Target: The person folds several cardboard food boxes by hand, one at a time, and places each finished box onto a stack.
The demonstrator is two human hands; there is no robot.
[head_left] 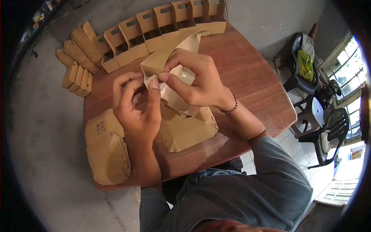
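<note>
A partly folded brown cardboard box (166, 58) is held up over the table between both hands. My left hand (135, 100) pinches its near left corner between thumb and fingers. At that same corner, my right hand (197, 79) presses the cardboard with thumb and forefinger, a braided bracelet on its wrist. The box's tall back panel rises behind the fingers, and its pale inner side shows below them. Under it lies a flat cardboard blank (189, 133) on the table. A stack of flat blanks (106, 149) lies beside my left forearm.
A row of folded cardboard carriers (148, 33) with handle slots lines the table's (247, 77) far edge. Small closed boxes (77, 79) and bundled flat pieces (79, 50) sit at the left. Chairs (328, 135) and a stool (309, 112) stand on the right.
</note>
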